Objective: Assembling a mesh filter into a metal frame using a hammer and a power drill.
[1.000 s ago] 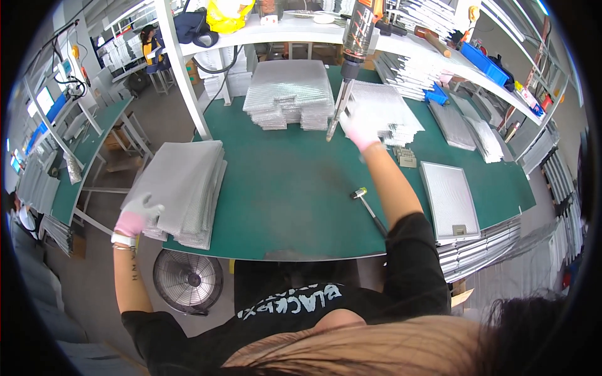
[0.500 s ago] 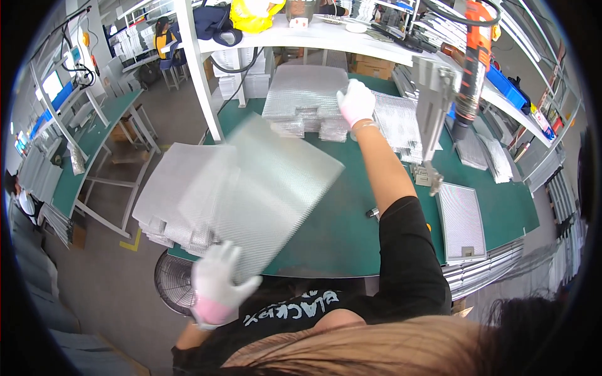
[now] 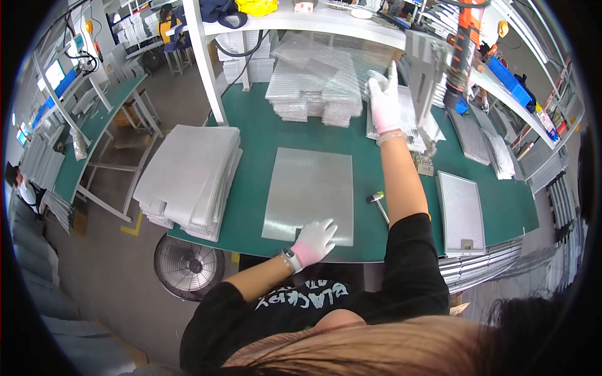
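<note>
The loose mesh sheet (image 3: 308,188), which half a second earlier had been tilted and blurred in mid-transfer, had come to lie flat on the green bench (image 3: 251,138), directly ahead of the left fingers. The left hand (image 3: 313,243) rested on the near edge of this sheet, its fingers spread and not closed. The left stack (image 3: 188,163) stood well to the left of those fingers; the small mallet (image 3: 375,197) lay ahead and to their right (its handle partly hidden by the right sleeve). The right hand (image 3: 384,103) reached forward between the middle stack (image 3: 316,94) and the right stack (image 3: 407,109). A thin mesh piece (image 3: 374,58) was just beyond its fingers; whether they gripped it could not be told. For the work in hand, the laying-down of the near sheet appeared complete.
</note>
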`<state>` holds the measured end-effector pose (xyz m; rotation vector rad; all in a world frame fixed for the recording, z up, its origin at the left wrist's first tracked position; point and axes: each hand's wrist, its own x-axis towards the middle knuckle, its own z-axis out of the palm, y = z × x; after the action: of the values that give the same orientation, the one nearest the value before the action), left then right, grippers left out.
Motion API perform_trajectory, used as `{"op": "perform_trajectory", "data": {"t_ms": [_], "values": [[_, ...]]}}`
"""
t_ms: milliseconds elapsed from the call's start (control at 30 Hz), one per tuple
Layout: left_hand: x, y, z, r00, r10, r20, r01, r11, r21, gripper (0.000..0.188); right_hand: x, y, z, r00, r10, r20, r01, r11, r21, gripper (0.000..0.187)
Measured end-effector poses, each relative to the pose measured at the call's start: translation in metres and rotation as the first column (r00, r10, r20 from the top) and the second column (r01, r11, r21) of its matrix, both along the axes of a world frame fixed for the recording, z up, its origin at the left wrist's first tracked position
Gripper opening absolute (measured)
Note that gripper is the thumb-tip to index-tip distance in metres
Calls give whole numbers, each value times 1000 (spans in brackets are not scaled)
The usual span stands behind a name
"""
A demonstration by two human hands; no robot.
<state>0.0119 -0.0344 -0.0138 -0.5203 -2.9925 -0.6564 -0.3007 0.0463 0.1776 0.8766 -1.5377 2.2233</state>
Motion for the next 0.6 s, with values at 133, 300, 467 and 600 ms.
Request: {"op": "perform_trajectory", "data": {"t_ms": [133,300,467,600], "values": [[-16,2,-21,983,-63,-170,122,923,365,47,-58,-10,-20,997,-38,59,5,873,487,53],[-13,-66,4,991,118,61,-130,961,242,51,-108,-12,-36,964,-197,-180,229,957,180,33],[10,-104,-13,966,251,-67,-260,947,-188,66,-123,-7,-71,910,312,275,-183,894,-410,35],[10,-112,-5,969,241,-49,-246,951,-188,69,-52,-8,-32,956,265,126,-240,953,-184,49]]}}
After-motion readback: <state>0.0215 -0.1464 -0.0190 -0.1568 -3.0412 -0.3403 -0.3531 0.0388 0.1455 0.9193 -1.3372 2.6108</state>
